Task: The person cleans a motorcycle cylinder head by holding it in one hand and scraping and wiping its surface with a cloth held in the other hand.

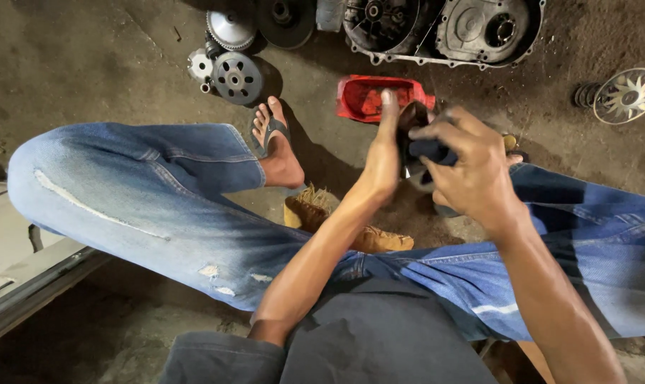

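I sit low with my knees apart, in blue jeans. My left hand (pixel 383 153) holds a dark round metal part (pixel 413 122) upright from its left side, fingers stretched along its edge. My right hand (pixel 465 171) presses a dark cloth (pixel 430 150) against the part's face, fingers closed on the cloth. Both hands hover above the dirt floor between my legs. Much of the part is hidden behind my fingers.
A red plastic tray (pixel 361 96) lies just beyond my hands. Gears and a pulley (pixel 236 77) lie at the back left, an engine case cover (pixel 443 32) at the back, a finned disc (pixel 627 94) at right. A yellow rag (pixel 315 210) lies by my sandalled foot (pixel 276 146).
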